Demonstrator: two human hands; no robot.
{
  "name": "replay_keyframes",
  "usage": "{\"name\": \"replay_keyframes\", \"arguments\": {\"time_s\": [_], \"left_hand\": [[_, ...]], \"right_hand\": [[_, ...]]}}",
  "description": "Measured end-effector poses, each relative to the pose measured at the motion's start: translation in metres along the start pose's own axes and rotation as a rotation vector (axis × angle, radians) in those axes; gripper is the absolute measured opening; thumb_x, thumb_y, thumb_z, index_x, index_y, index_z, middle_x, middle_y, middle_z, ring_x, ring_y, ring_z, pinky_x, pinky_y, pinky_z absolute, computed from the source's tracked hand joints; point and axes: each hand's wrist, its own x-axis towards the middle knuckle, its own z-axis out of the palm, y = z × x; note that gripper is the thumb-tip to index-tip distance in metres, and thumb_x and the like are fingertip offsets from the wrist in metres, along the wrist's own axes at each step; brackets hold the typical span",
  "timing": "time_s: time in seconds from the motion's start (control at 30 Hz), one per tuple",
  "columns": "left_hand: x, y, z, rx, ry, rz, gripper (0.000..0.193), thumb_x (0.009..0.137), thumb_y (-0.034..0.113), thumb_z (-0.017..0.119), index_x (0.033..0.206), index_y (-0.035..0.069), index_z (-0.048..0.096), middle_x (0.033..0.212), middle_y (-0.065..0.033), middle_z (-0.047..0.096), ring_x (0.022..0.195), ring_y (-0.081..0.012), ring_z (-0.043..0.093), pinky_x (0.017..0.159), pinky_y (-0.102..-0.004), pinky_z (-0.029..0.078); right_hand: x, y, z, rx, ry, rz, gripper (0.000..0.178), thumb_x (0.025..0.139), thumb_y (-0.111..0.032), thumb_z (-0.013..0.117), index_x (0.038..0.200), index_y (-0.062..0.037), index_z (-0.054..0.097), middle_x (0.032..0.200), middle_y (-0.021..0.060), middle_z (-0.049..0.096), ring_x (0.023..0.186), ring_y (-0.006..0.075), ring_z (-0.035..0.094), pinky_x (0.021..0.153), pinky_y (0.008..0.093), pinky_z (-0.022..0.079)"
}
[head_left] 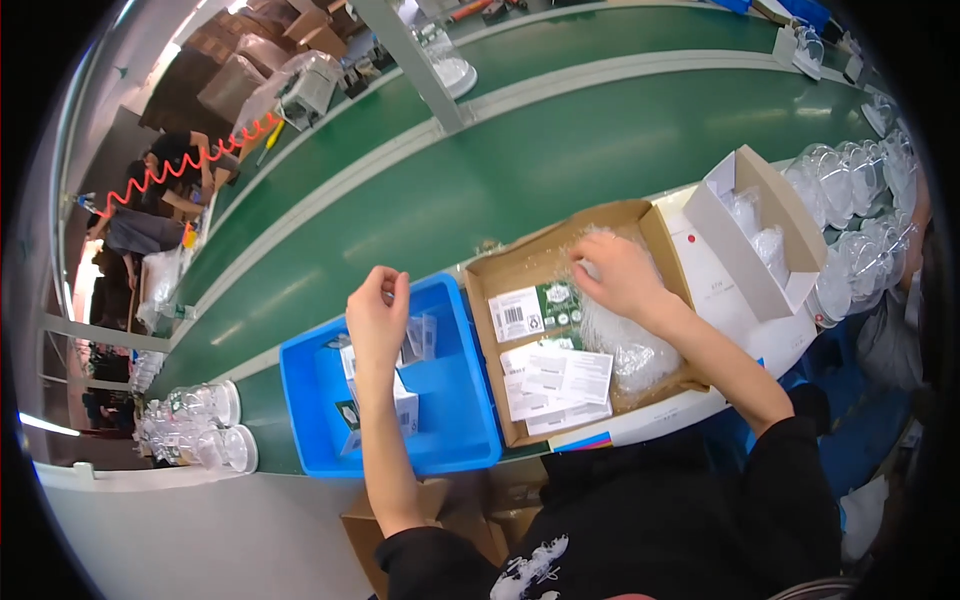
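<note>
The person's left hand is over the blue bin, fingers curled; whether it grips anything cannot be told. Small cartons lie in the bin. The right hand is bent over the cardboard tray just beside the bin, at the clear plastic; its grip is unclear. White cards overlap in the tray's near part. To the right stands an open white box holding more plastic. Beyond runs a green belt; a red coiled hose hangs at upper left.
</note>
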Motion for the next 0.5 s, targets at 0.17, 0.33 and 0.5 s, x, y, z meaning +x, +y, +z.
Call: {"name": "replay_keyframes", "arguments": {"time_s": [0.17,0.33,0.5], "left_hand": [[-0.005,0.019,0.011,-0.158,-0.023,0.042,0.009,0.09,0.007,0.064,0.088,-0.002,0.063,0.068,-0.0062,0.061,0.06,-0.0084,0.054,0.057,-0.0238,0.046],[-0.034,0.056,0.043,-0.128,-0.348,0.345,0.015,0.084,0.01,0.07,0.097,0.002,0.066,0.082,-0.0097,0.067,0.069,-0.0223,0.064,0.062,-0.0309,0.052],[-0.073,0.074,0.065,-0.019,-0.828,0.612,0.058,0.076,0.039,0.076,0.12,0.005,0.059,0.116,-0.0177,0.062,0.106,-0.0362,0.06,0.089,-0.0428,0.05]], "right_hand": [[0.001,0.022,0.003,0.062,0.047,0.093,0.016,0.08,-0.015,0.068,0.091,-0.0045,0.064,0.091,0.0094,0.064,0.089,0.0285,0.062,0.077,0.0387,0.05],[0.001,0.03,0.007,0.05,0.084,0.065,0.019,0.079,-0.017,0.071,0.092,-0.0047,0.065,0.096,0.0097,0.063,0.094,0.0288,0.06,0.08,0.0391,0.049],[-0.007,0.037,0.01,-0.082,0.035,-0.034,0.013,0.076,-0.02,0.071,0.082,-0.0087,0.067,0.09,0.0081,0.062,0.091,0.0294,0.06,0.08,0.0408,0.049]]}}
